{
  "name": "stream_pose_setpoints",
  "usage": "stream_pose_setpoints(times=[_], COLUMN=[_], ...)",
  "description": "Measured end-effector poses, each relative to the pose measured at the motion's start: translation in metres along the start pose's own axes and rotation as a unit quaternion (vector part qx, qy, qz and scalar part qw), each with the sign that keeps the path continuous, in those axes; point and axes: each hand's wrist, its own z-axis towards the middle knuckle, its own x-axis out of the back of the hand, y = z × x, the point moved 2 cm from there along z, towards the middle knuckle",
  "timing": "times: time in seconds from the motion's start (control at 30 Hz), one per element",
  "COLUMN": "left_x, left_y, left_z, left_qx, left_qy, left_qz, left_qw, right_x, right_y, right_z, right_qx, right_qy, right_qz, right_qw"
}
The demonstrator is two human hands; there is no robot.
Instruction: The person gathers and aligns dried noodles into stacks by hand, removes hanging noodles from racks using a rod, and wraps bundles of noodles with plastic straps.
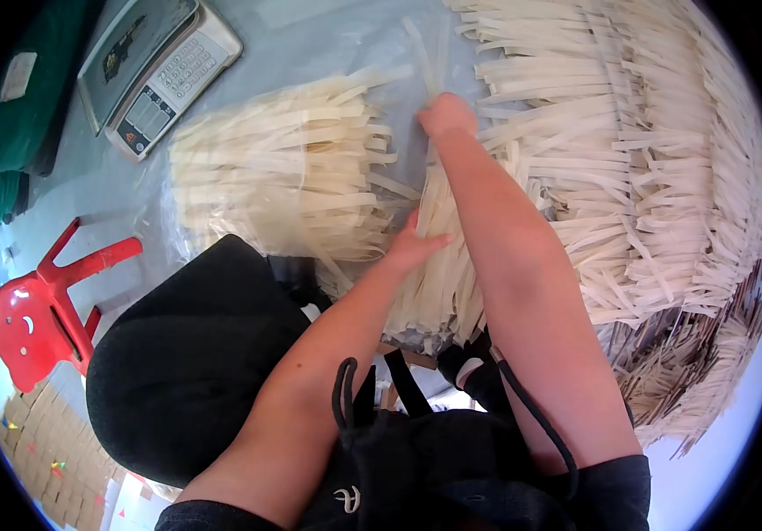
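- at the centre of the view, the left hand (416,246) lies flat and open against a bundle of pale strips (438,265).
- toward 12 o'clock, the right hand (447,115) is closed around the bundle's upper strips.
- at 3 o'clock, a stacked strip pile (655,159).
- at 10 o'clock, a scale (155,71); at 8 o'clock, a red stool (40,310).

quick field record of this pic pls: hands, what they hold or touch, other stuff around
left hand: lies open on the bundle of pale strips
right hand: closed on the bundle's far end
bagged strips: in clear plastic, left of the bundle
big strip heap: to the right
scale: upper left
red stool: far left
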Motion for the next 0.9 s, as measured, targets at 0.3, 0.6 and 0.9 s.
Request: stream_pose_setpoints(times=[0.3,0.6,0.9], left_x=[-0.003,-0.008,-0.020], left_y=[0.008,0.004,-0.008], left_z=[-0.006,-0.002,0.004], left_qx=[0.033,-0.042,-0.096], left_qy=[0.025,0.109,0.108], left_qz=[-0.016,0.019,-0.027], left_qw=[0.999,0.993,0.989], right_x=[0.093,0.053,-0.052], right_y=[0.031,0.105,-0.097], right_z=[-0.039,-0.178,-0.219], right_qx=[0.140,0.153,0.353], right_qy=[0.070,-0.081,-0.092], right_qz=[0.384,-0.022,0.048], right_qw=[0.910,0.985,0.930])
